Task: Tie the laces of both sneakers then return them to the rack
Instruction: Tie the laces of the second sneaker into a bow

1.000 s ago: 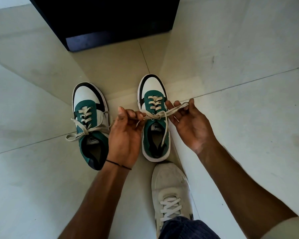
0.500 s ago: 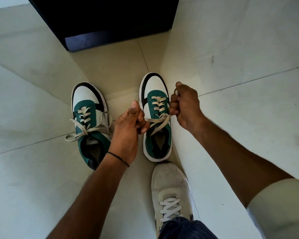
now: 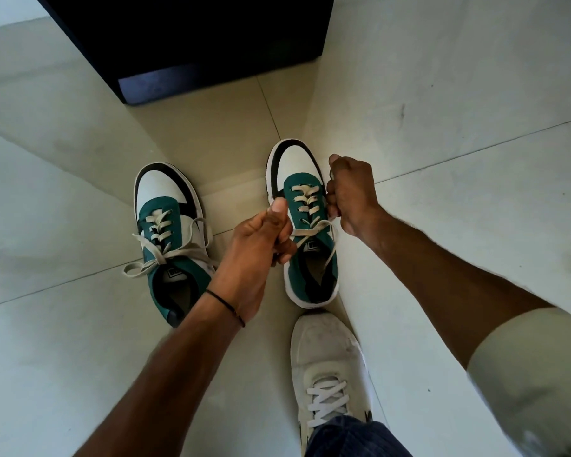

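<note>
On the tiled floor (image 3: 80,341), head view, two green-and-white sneakers stand side by side, toes toward a dark cabinet (image 3: 192,37). The left sneaker (image 3: 168,239) lies apart with its laces in a loose bow. Over the right sneaker (image 3: 305,225), the left hand (image 3: 254,255) and right hand (image 3: 351,196) each have fingers curled tight on a lace (image 3: 310,230) end, pulled outward.

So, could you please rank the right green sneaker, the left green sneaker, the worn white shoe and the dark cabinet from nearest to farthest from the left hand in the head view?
1. Right green sneaker: beside the left hand, which grips its lace.
2. Left green sneaker: just to the hand's left.
3. Worn white shoe: below, towards the person.
4. Dark cabinet: far, at the top.
</note>
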